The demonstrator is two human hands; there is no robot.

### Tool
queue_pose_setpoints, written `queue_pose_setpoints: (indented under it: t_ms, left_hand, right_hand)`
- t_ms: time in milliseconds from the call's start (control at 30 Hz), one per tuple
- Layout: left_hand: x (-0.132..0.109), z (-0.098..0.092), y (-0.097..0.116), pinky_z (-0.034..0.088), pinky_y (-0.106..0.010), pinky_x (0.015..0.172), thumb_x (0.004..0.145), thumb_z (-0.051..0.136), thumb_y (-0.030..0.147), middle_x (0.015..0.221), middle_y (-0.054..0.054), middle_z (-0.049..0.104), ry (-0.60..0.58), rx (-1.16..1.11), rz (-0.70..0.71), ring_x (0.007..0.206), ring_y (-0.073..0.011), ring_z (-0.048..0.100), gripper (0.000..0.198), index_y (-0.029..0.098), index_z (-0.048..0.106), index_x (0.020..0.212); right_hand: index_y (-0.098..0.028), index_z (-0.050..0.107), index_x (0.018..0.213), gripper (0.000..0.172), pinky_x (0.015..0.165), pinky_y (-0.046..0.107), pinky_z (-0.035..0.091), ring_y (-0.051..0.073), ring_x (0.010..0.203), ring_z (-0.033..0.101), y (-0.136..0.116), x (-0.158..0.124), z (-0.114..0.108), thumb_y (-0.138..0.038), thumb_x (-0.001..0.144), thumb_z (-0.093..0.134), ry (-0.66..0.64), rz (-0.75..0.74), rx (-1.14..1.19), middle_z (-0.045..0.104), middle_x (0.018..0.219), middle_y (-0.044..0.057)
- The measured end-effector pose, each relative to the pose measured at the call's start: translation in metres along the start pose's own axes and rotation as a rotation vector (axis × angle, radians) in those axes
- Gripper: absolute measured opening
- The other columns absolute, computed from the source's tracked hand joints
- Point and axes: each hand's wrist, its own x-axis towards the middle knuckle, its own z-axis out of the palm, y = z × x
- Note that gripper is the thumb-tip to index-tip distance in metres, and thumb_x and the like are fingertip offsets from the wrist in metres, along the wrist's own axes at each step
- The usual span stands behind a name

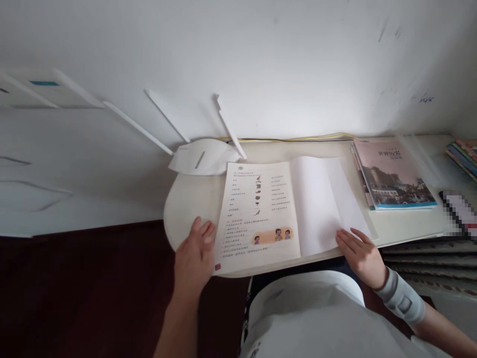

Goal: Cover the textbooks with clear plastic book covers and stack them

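Note:
An open workbook (pixel 261 214) lies on a cream desk (pixel 186 204) in front of me. Its left page carries printed text and small cartoon figures. Its right page (pixel 324 204) is blank white and lifts slightly. My left hand (pixel 194 253) lies flat at the book's lower left edge, fingers stretched out and touching the page edge. My right hand (pixel 359 256) rests with spread fingers on the lower right corner of the blank page. A grey wristband (pixel 400 298) wraps my right wrist.
A white face mask (pixel 201 158) lies at the desk's back left beside a white router antenna (pixel 231 129). A stack of textbooks (pixel 393 174) sits to the right, with more coloured books (pixel 464 155) at the far right. The wall stands directly behind the desk.

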Motion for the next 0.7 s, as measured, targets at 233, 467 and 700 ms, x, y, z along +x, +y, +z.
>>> queue_pose_setpoints:
  t_ms: [233, 467, 700]
  left_hand:
    - [0.039, -0.013, 0.012, 0.042, -0.043, 0.095, 0.090, 0.031, 0.031, 0.112, -0.010, 0.065, -0.044, 0.307, 0.055, 0.103, -0.0258, 0.061, 0.041, 0.017, 0.056, 0.119]
    - [0.089, 0.001, 0.007, 0.027, -0.055, 0.104, 0.091, 0.024, 0.022, 0.135, -0.017, 0.048, -0.302, 0.375, 0.160, 0.133, -0.0316, 0.030, 0.047, 0.009, 0.038, 0.134]
    - [0.079, 0.002, 0.001, 0.025, -0.055, 0.105, 0.094, 0.022, 0.023, 0.135, -0.016, 0.047, -0.277, 0.339, 0.145, 0.132, -0.0330, 0.032, 0.047, 0.006, 0.035, 0.135]
  right_hand:
    - [-0.015, 0.053, 0.126, 0.045, 0.104, 0.045, 0.032, 0.024, 0.128, 0.040, 0.038, 0.068, -0.012, -0.041, 0.092, 0.041, -0.154, -0.012, 0.007, 0.048, 0.135, 0.014]
    - [-0.010, 0.023, 0.144, 0.085, 0.106, 0.059, 0.015, 0.031, 0.137, 0.021, 0.076, 0.153, 0.040, -0.069, 0.083, 0.028, -0.456, 0.042, -0.072, 0.020, 0.148, 0.020]
    - [-0.009, 0.028, 0.142, 0.084, 0.108, 0.059, 0.010, 0.030, 0.136, 0.024, 0.088, 0.138, 0.057, -0.069, 0.084, 0.025, -0.411, 0.029, -0.065, 0.025, 0.147, 0.019]
